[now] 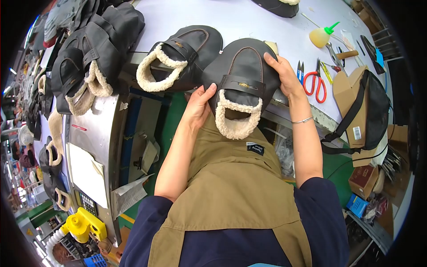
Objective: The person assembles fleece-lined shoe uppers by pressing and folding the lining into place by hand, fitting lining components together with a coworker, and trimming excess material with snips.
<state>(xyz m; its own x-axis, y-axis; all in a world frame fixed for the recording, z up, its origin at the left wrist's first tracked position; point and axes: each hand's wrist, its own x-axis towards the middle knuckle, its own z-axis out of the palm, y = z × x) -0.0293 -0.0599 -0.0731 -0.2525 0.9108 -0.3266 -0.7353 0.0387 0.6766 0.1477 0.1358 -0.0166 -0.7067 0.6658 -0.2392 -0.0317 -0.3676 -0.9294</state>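
Between my two hands is a black leather shoe upper (242,66) with a strap, a small gold-coloured ornament and a cream fleece collar. My left hand (201,103) grips its left edge, thumb on top and fingers mostly hidden beneath. On the opposite edge, my right hand (283,73) is closed with its thumb over the leather. A second, matching shoe upper (189,51) lies at the table edge just left of the held one, its fleece opening facing me. A part of another dark upper (278,6) shows at the far edge of the view.
Stacked black uppers (95,49) lie on the left. Right on the white table (267,29) are red-handled scissors (316,84), a green-tipped glue bottle (321,36), a hammer (344,55) and a black bag (376,107) over cardboard. A yellow machine (82,224) stands lower left.
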